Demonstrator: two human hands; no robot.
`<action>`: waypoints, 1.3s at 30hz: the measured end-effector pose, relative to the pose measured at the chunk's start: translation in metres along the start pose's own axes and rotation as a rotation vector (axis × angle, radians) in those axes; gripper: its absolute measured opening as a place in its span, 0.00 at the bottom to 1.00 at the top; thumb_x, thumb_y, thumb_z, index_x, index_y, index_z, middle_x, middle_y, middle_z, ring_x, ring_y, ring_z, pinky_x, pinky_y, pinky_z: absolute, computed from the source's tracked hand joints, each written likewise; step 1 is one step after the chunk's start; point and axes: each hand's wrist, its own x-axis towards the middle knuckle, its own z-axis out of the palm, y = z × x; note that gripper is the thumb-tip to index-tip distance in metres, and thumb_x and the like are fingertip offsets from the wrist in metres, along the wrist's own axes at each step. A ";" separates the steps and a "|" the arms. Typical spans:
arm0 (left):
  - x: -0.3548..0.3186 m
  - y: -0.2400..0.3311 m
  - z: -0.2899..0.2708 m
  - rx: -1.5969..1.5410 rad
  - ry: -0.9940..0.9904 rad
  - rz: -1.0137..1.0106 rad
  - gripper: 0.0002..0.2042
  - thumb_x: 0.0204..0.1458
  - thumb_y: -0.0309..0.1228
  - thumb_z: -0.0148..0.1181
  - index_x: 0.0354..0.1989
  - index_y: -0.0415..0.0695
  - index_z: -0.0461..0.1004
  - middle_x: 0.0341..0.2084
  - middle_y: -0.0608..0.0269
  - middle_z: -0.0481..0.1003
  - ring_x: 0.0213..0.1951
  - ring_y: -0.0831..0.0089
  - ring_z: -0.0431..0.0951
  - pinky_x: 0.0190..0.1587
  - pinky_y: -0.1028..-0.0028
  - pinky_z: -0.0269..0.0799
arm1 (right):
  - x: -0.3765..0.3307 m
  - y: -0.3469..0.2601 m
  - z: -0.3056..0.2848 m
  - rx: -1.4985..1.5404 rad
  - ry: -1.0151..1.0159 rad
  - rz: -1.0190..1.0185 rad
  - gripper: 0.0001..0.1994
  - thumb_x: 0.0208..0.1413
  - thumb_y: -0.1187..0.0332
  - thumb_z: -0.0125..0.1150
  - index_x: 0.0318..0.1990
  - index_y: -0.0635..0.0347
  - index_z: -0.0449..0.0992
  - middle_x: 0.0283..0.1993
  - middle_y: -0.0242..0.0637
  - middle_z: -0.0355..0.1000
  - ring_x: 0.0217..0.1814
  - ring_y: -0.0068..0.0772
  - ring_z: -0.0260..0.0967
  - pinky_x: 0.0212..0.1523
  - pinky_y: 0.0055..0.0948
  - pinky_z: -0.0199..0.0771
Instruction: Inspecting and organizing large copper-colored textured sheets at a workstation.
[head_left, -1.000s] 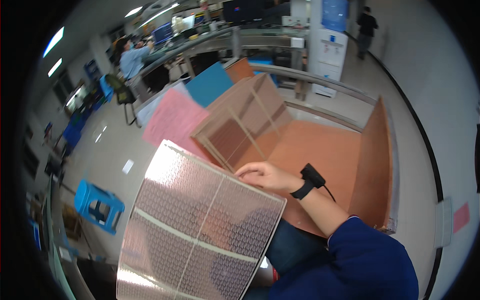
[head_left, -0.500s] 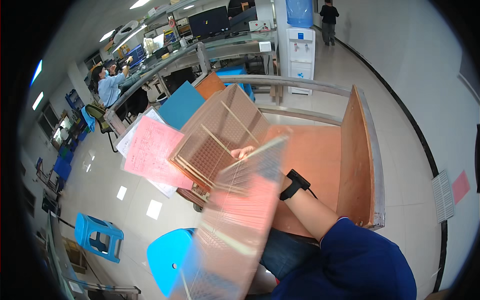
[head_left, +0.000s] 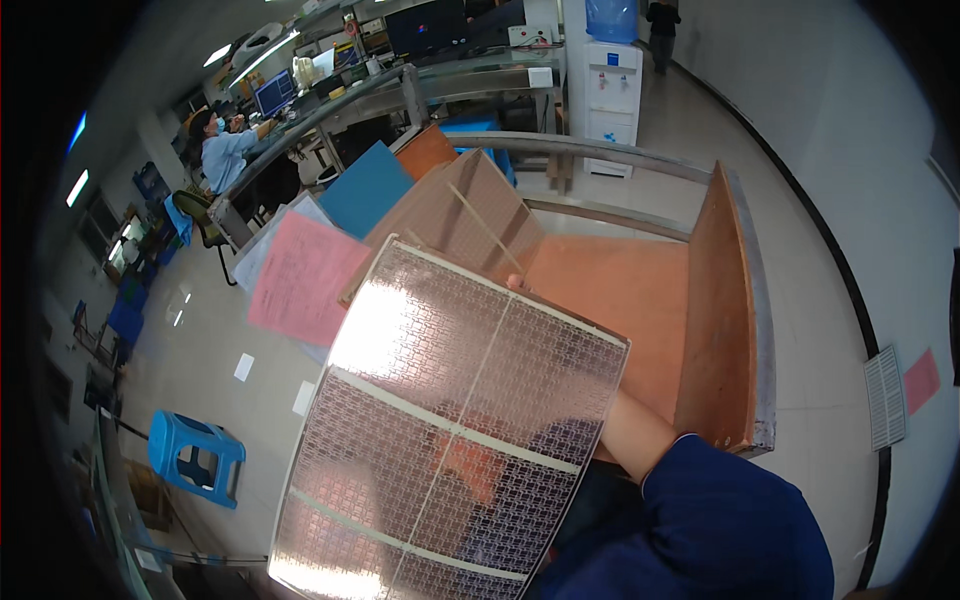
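Observation:
A thin, shiny copper-coloured circuit board panel (head_left: 400, 400) fills the lower middle of the view, covered in a fine repeated pattern and crossed by pale strips. Its face is tilted and catches bright glare. My right hand (head_left: 517, 283) is at its far edge; only fingertips show above that edge, closed on it, and the rest is hidden behind the panel. My right forearm passes behind the panel's right side. Just beyond stands a leaning stack of similar panels (head_left: 455, 205). My left hand is out of sight.
The stack stands on a cart with a reddish-brown base (head_left: 610, 290), a wooden end board (head_left: 715, 320) and a metal rail (head_left: 620, 152). Pink paper (head_left: 305, 270) and a blue sheet (head_left: 367, 190) are left of the stack. A blue stool (head_left: 198, 455) stands on the floor. Another person (head_left: 222, 155) sits at the bench.
The panel has turned from a blurred, steep slant to face me more broadly, covering more of the stack and the blue seat. My right fingertips have shifted slightly right and up.

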 end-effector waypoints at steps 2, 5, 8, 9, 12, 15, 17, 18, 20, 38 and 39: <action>-0.005 0.019 0.022 -0.227 0.062 -0.161 0.26 0.56 0.37 0.48 0.62 0.43 0.52 0.59 0.54 0.55 0.57 0.59 0.58 0.60 0.62 0.52 | -0.006 0.001 0.000 0.006 0.038 0.019 0.18 0.58 0.54 0.48 0.44 0.60 0.68 0.52 0.40 0.65 0.54 0.34 0.63 0.55 0.38 0.63; -0.010 0.019 0.023 -0.485 0.211 -0.492 0.29 0.55 0.37 0.51 0.63 0.43 0.49 0.62 0.55 0.51 0.62 0.62 0.50 0.64 0.62 0.44 | -0.012 0.007 0.000 0.023 0.091 0.053 0.18 0.57 0.54 0.48 0.44 0.60 0.69 0.51 0.40 0.65 0.53 0.35 0.63 0.55 0.38 0.63; -0.006 0.040 0.049 -0.463 0.147 -0.466 0.30 0.53 0.37 0.54 0.63 0.43 0.50 0.61 0.55 0.52 0.61 0.62 0.51 0.63 0.62 0.46 | -0.015 0.006 -0.005 0.022 0.155 0.087 0.18 0.57 0.53 0.49 0.43 0.59 0.69 0.51 0.39 0.66 0.53 0.35 0.63 0.55 0.38 0.63; -0.004 0.034 0.047 -0.455 0.165 -0.469 0.31 0.53 0.37 0.55 0.63 0.43 0.49 0.61 0.55 0.52 0.61 0.62 0.52 0.63 0.62 0.46 | -0.016 0.001 -0.007 0.025 0.178 0.096 0.18 0.57 0.53 0.49 0.43 0.59 0.69 0.51 0.39 0.66 0.53 0.35 0.63 0.54 0.38 0.63; 0.000 -0.002 0.025 -0.653 0.151 -0.371 0.24 0.55 0.35 0.52 0.58 0.43 0.55 0.55 0.57 0.60 0.55 0.65 0.60 0.58 0.63 0.55 | -0.017 -0.007 -0.011 0.009 0.233 0.131 0.18 0.57 0.52 0.49 0.43 0.58 0.70 0.50 0.38 0.66 0.53 0.36 0.64 0.54 0.38 0.64; 0.004 -0.037 -0.004 -0.821 0.198 -0.241 0.15 0.57 0.29 0.48 0.53 0.43 0.63 0.47 0.57 0.70 0.48 0.70 0.70 0.52 0.67 0.67 | -0.013 -0.016 -0.002 0.025 0.244 0.187 0.18 0.56 0.52 0.50 0.42 0.58 0.70 0.49 0.38 0.67 0.52 0.36 0.64 0.54 0.39 0.64; 0.000 -0.036 -0.014 -0.863 0.200 -0.217 0.15 0.57 0.26 0.47 0.53 0.44 0.63 0.47 0.58 0.70 0.48 0.71 0.71 0.51 0.68 0.68 | -0.012 -0.017 0.043 0.084 0.239 0.188 0.16 0.58 0.55 0.49 0.44 0.58 0.70 0.48 0.37 0.68 0.51 0.36 0.64 0.54 0.37 0.64; 0.002 -0.032 -0.007 -0.879 0.254 -0.185 0.15 0.57 0.27 0.47 0.53 0.43 0.63 0.48 0.58 0.69 0.48 0.70 0.70 0.52 0.68 0.66 | -0.014 -0.016 0.059 0.127 0.253 0.153 0.15 0.59 0.58 0.48 0.45 0.58 0.70 0.47 0.36 0.69 0.50 0.35 0.65 0.54 0.36 0.63; 0.005 -0.019 0.004 -0.969 0.290 -0.145 0.15 0.58 0.24 0.43 0.55 0.43 0.61 0.49 0.56 0.67 0.50 0.68 0.68 0.54 0.67 0.64 | -0.018 -0.012 0.056 0.115 0.207 0.158 0.16 0.59 0.56 0.47 0.47 0.58 0.69 0.48 0.36 0.69 0.52 0.35 0.64 0.56 0.37 0.62; -0.003 -0.034 -0.008 -0.977 0.417 -0.099 0.15 0.57 0.24 0.46 0.53 0.47 0.64 0.43 0.62 0.72 0.45 0.74 0.72 0.50 0.72 0.69 | -0.011 -0.006 0.067 -0.179 0.084 0.150 0.15 0.58 0.67 0.50 0.50 0.63 0.67 0.51 0.37 0.68 0.54 0.32 0.64 0.57 0.34 0.62; -0.004 -0.034 -0.008 -0.972 0.441 -0.092 0.15 0.57 0.24 0.46 0.53 0.47 0.64 0.43 0.62 0.72 0.45 0.74 0.72 0.50 0.72 0.69 | -0.011 -0.007 0.070 -0.173 0.075 0.172 0.15 0.58 0.67 0.50 0.50 0.63 0.67 0.51 0.37 0.68 0.54 0.32 0.64 0.57 0.34 0.62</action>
